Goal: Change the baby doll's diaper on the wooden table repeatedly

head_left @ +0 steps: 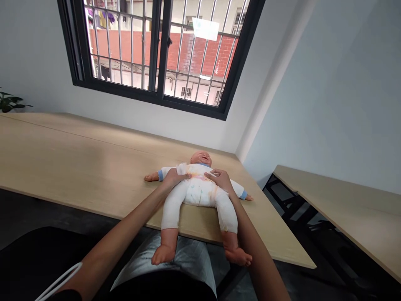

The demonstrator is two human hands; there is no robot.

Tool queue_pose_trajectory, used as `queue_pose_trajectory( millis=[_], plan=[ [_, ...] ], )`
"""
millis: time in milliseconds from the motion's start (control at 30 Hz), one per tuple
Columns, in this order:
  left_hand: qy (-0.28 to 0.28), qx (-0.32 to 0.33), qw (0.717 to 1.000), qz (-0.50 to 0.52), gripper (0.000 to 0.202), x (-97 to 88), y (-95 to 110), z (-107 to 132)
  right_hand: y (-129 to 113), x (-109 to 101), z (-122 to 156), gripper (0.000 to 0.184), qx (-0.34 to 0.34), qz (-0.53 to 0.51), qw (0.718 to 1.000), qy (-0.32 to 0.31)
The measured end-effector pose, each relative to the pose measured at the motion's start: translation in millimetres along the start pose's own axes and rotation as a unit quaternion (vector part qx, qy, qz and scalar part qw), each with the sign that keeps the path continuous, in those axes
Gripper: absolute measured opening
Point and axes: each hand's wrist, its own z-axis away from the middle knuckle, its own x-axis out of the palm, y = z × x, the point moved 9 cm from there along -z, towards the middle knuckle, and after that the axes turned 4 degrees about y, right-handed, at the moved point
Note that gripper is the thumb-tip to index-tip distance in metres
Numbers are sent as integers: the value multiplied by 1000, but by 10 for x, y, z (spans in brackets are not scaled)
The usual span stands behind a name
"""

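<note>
A baby doll [171, 213] with a white cloth body and blue cuffs lies on its back on the wooden table, its feet hanging past the near edge. Around its hips is a white diaper [200, 195] with an orange-pink waist. My left hand [174, 177] grips the diaper at the left of the waist, thumb on the front. On the opposite side my right hand [222, 179] holds it in the same way, thumb pointing inward. The other fingers are partly hidden along the doll's sides.
The long wooden table [62, 154] runs to the left along the wall. A barred window [163, 98] is above it. Another table [344, 196] stands at the right across a gap. A plant [12, 102] shows at the far left; a white cable [59, 280] hangs by my left arm.
</note>
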Motion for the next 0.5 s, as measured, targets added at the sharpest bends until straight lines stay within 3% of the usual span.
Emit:
queue_pose_trajectory(
  millis=[67,133,200,233,300,400,500],
  plan=[
    [43,71,994,-65,34,-101,207,119,-18,9,18,54,-6,1,1000,8],
    [59,203,962,-173,35,-76,591,356,-46,26,37,51,-21,13,1000,9],
    [-21,295,916,-272,28,155,844,607,-76,49,50,49,-36,22,999,3],
    [-57,310,896,-313,27,250,881,690,-93,57,54,47,-43,23,999,-2],
    [-71,295,889,-343,32,277,847,722,-165,32,57,44,-64,23,998,0],
    [-9,219,937,-272,52,34,596,544,-403,-100,105,40,-113,28,993,35],
    [-45,138,970,-196,63,-80,255,390,-769,-225,318,36,-160,16,985,68]
  ],
)
